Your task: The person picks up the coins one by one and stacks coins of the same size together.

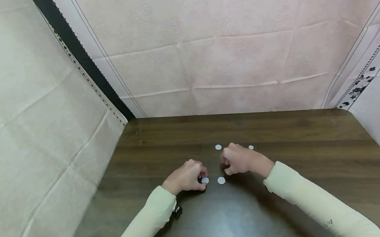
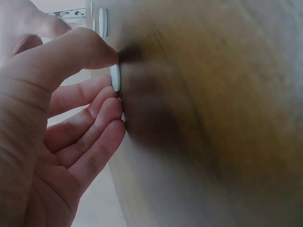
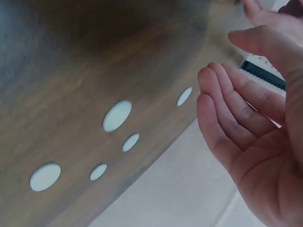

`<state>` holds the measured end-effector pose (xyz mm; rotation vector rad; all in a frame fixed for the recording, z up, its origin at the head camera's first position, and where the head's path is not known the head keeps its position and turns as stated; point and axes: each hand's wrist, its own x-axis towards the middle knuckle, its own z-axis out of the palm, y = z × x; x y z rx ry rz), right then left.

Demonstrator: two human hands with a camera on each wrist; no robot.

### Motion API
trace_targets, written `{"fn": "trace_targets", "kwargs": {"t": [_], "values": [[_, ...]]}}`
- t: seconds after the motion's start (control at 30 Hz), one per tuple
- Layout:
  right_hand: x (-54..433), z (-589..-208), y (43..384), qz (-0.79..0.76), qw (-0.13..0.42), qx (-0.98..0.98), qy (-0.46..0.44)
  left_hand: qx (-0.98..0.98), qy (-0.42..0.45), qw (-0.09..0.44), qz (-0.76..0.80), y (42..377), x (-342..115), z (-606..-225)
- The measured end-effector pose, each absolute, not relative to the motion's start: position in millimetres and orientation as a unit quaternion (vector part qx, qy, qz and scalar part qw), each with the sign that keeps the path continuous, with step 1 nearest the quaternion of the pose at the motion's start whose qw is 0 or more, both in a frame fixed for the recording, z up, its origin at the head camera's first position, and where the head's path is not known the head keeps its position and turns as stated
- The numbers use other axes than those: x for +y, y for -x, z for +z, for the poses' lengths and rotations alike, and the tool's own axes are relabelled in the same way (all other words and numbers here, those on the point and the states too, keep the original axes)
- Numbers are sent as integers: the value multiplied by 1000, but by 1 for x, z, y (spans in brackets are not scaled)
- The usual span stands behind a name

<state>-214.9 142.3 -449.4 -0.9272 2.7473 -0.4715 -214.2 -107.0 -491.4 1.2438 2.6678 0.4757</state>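
Note:
My left hand (image 1: 187, 177) is low over the wooden table, thumb and fingertips at opposite edges of a flat white disc (image 2: 115, 78), pinching it close against the tabletop. To its right lies a second white disc (image 1: 221, 180). My right hand (image 1: 240, 159) hovers just beyond that one, its fingers loosely bent and its thumb apart, with nothing between them in the right wrist view. Farther back, a white disc (image 1: 218, 147) lies left of the right hand and another disc (image 1: 251, 147) shows behind it. Several discs, such as the large one (image 3: 117, 116), lie beside this hand.
The dark brown wooden table (image 1: 146, 226) has rounded far corners. Pale cloth (image 1: 226, 62) hangs behind it and along both sides, with a black strip (image 1: 87, 64) at the left corner. A small black object (image 1: 177, 211) sits under the left sleeve's cuff.

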Motion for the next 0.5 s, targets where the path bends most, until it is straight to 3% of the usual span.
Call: {"fn": "trace_targets", "kwargs": {"t": [0.5], "values": [[153,-463,260,-163,59,945,278,893,-416,73,158,214,-109,-494]]}}
